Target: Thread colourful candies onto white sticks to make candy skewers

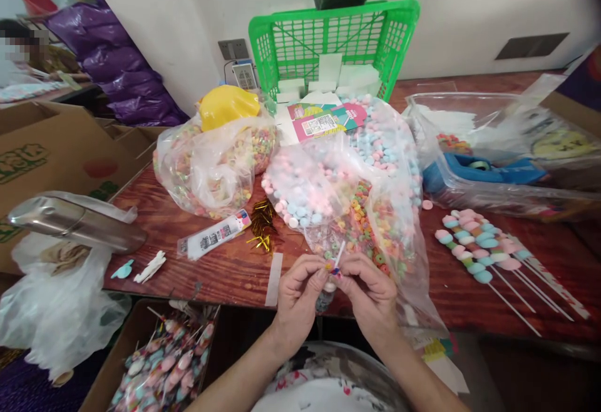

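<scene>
In the head view, the fingers of the left hand [300, 296] and right hand [373, 293] pinch a white stick [340, 252] with small coloured pieces above the worktop's [241, 280] front edge. A clear bag [310, 177] of pastel balls lies just beyond.

Steel flask [79, 224] and wall socket [233, 49]

The white stick [340, 253] looks smooth, the bench [188, 280] is glossy, grain-streaked wood, the flask [98, 227] shiny metal, the sweets bag [416, 274] thin, crinkled plastic, the basket [411, 12] smooth plastic, the carton [61, 130] matt cardboard, and the tinsel [263, 216] glittering foil.
</scene>
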Action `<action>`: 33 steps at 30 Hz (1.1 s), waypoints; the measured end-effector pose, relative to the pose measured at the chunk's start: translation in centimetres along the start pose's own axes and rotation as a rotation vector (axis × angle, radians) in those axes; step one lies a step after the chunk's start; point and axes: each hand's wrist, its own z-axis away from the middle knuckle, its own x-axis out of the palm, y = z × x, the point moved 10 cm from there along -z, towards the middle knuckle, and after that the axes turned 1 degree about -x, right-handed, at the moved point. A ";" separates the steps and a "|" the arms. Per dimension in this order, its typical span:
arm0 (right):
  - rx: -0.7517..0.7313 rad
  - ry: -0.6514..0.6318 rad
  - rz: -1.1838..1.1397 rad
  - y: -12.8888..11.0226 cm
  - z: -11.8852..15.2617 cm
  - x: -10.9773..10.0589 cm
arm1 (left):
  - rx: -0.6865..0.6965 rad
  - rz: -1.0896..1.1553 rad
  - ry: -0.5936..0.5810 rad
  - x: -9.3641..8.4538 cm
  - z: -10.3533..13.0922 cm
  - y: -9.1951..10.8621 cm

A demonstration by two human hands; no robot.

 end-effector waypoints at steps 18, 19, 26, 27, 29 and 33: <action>0.071 0.076 -0.035 0.6 0.1 -0.2 | 0.011 -0.255 -0.296 2.9 1.2 1.8; 0.039 0.103 -0.010 0.2 0.2 -0.5 | -0.004 -0.252 -0.308 3.1 1.2 1.6; -0.228 -0.040 0.201 -2.3 -0.3 0.1 | -0.143 -0.119 -0.396 3.2 -0.1 0.4; -0.230 -0.064 0.195 -2.4 -0.6 0.0 | -0.218 -0.053 -0.417 3.2 -0.2 -0.1; -0.250 -0.092 0.205 -2.7 -1.1 -0.6 | -0.391 0.116 -0.427 3.1 -0.1 -1.2; -0.583 -0.322 0.472 -5.1 -0.8 -0.1 | -0.669 0.403 -0.403 3.0 0.7 -2.9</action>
